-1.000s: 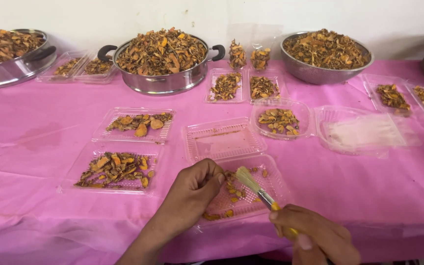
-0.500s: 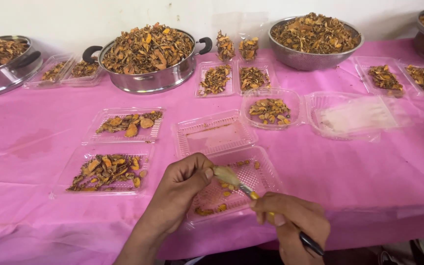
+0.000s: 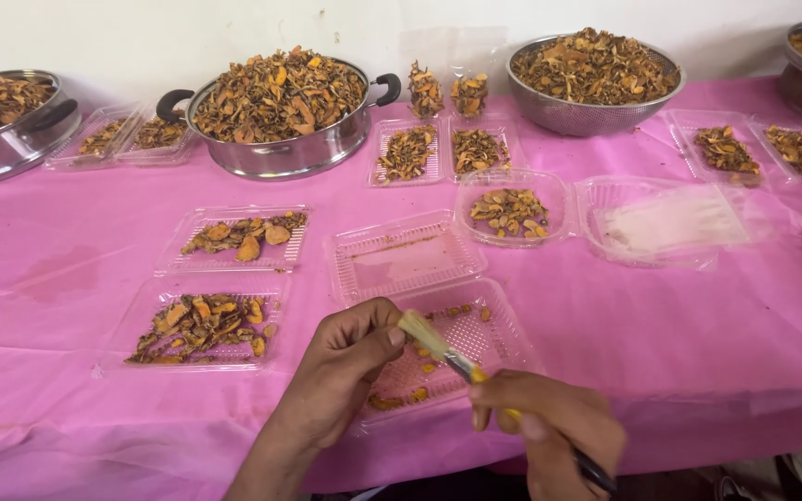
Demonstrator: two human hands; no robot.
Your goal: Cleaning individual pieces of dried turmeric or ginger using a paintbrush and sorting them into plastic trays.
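Hands at six o'clock, nearest the viewer. Right hand, at five o'clock, is closed around the handle of a small paintbrush, yellow at the ferrule and dark at the tail end, with the pale bristles angled up toward eleven o'clock. Left hand, at seven o'clock, has thumb and forefinger drawn together at the bristle tip; whether a small piece is pinched there cannot be told, since the bristles cover it.

Both hands hover over the near half of an open clear clamshell tray, which holds only a few orange-brown dried slices; its hinged far half lies bare toward twelve o'clock. Judged from this posture, the brushing goes best with short, light strokes away from the fingertips, kept above the tray so that loosened dust and crumbs fall inside it and not on the pink tablecloth.

At nine to ten o'clock lies a second open clamshell, both halves filled with slices. At one o'clock sit a filled round-cornered tray and, beside it, a tray holding a folded clear film.

Farthest, along the wall: a handled steel pot at eleven o'clock and a steel colander at one o'clock, both heaped with the same dried slices.
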